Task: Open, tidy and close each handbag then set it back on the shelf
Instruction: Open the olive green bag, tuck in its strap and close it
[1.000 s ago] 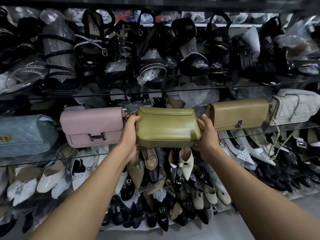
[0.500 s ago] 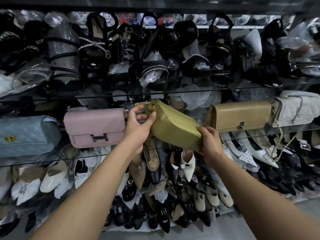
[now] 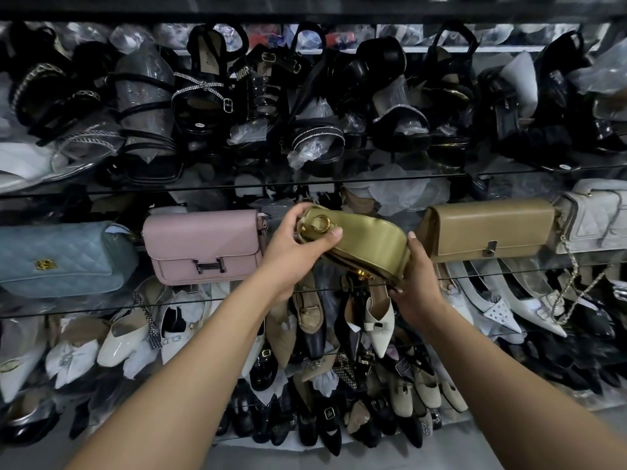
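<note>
Here my left hand (image 3: pixel 291 247) grips the olive handbag (image 3: pixel 366 244) at its gold-ring end, fingers (image 3: pixel 298 212) curled round it; my right hand (image 3: pixel 417 290) clasps the lower end at 4 o'clock; the bag is tilted, off the glass shelf (image 3: pixel 509 272); pink handbag (image 3: pixel 203 247) at 9 o'clock, tan handbag (image 3: pixel 492 230) at 3 o'clock.

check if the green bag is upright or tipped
Tipped: the green bag slants, ring end high in the left hand, other end low in the right hand.
</note>
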